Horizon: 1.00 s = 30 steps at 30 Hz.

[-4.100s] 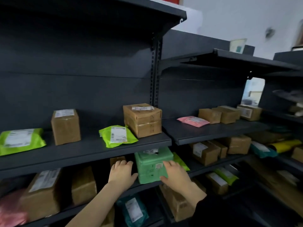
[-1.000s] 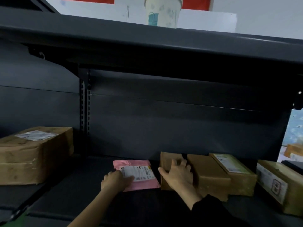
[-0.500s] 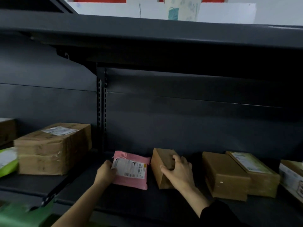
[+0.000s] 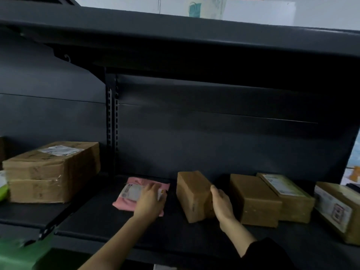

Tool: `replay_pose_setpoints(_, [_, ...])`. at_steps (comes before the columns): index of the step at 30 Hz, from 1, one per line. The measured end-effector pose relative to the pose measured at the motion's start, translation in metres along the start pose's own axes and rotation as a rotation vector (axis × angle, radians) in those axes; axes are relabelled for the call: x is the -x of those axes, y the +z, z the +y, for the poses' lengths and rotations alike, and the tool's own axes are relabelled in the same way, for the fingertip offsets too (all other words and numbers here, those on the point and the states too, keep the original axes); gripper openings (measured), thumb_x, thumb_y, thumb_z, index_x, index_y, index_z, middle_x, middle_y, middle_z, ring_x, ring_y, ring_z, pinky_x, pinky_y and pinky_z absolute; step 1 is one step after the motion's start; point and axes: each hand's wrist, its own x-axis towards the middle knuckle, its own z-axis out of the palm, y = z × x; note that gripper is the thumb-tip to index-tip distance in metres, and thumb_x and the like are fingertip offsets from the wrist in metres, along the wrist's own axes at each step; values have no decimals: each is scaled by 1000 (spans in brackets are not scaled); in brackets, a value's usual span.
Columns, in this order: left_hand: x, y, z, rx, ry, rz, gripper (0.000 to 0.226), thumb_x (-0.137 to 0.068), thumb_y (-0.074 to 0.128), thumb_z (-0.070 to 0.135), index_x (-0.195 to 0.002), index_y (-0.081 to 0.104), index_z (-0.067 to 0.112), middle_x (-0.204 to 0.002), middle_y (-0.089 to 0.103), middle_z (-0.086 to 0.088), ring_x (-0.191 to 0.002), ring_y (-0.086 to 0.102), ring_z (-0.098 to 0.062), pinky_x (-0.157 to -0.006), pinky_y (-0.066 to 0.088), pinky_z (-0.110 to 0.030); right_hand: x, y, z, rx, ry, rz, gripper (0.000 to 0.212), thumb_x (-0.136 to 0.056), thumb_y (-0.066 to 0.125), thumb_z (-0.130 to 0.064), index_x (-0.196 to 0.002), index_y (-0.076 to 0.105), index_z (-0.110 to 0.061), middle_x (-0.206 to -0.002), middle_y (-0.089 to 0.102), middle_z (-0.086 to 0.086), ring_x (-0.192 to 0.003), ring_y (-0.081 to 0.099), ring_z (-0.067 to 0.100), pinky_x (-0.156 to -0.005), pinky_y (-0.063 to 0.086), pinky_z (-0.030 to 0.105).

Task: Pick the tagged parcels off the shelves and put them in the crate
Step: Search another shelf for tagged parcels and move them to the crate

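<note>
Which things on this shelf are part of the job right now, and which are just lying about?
In the job: pink mailer under left hand; small brown box gripped by right hand.
Lying about: big taped box, plain brown box, labelled box, far-right box, paper cup up top, green mailer lower left.

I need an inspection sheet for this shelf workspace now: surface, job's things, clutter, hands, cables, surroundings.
surface: dark metal shelf, carrying parcels.
job's things: flat pink plastic mailer with white label; small brown cardboard box beside it, apart; crate not in view.
clutter: large taped brown cardboard box at left; three more brown cardboard boxes at right; blurred green bag lower left.
hands: left hand rests on the mailer; right hand grips the small box's right side.
cables: nothing seen.
surroundings: patterned paper cup on the top shelf.
</note>
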Motion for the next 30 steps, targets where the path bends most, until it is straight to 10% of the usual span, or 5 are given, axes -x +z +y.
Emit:
replay_pose_setpoints(7, [10, 29, 33, 104, 34, -224, 46, -101, 39, 28, -143, 35, 11, -144, 43, -8, -134, 37, -23, -102, 29, -23, 4, -12, 0, 374, -311, 36, 45, -98, 37, -40, -137, 42, -17, -137, 48, 9, -123, 47, 24, -96, 37, 29])
replay_pose_setpoints(13, [13, 44, 37, 177, 47, -276, 45, -99, 42, 28, -143, 36, 18, -138, 49, -12, -127, 46, -26, -102, 36, -27, 7, 4, -12, 939, -365, 37, 75, -82, 40, -70, -143, 26, -29, -150, 24, 10, -133, 28, 32, -104, 33, 43])
replay_pose_setpoints(18, [10, 43, 34, 305, -36, -228, 52, -98, 45, 30, -146, 29, 15, -144, 42, -10, -132, 40, -25, -106, 31, -27, 1, -3, -10, 443, -246, 16, 55, -85, 55, -50, -132, 40, -26, -133, 41, 8, -117, 45, 28, -94, 43, 36])
replay_pose_setpoints(24, [12, 38, 45, 1117, -404, -430, 85, -77, 64, 55, -146, 27, 23, -141, 47, -8, -124, 49, -25, -104, 36, -38, 12, -12, -5, -433, 16, -105, 23, -93, 50, -36, -114, 45, -28, -112, 53, 1, -104, 50, 20, -92, 43, 41])
replay_pose_setpoints(30, [10, 39, 60, 1151, -326, -378, 73, -66, 72, 47, -127, 48, 16, -116, 62, -4, -106, 60, -19, -88, 50, -37, 17, -36, -8, 211, -255, -35, 35, -96, 44, -40, -127, 50, -25, -129, 55, 3, -117, 52, 21, -100, 40, 32])
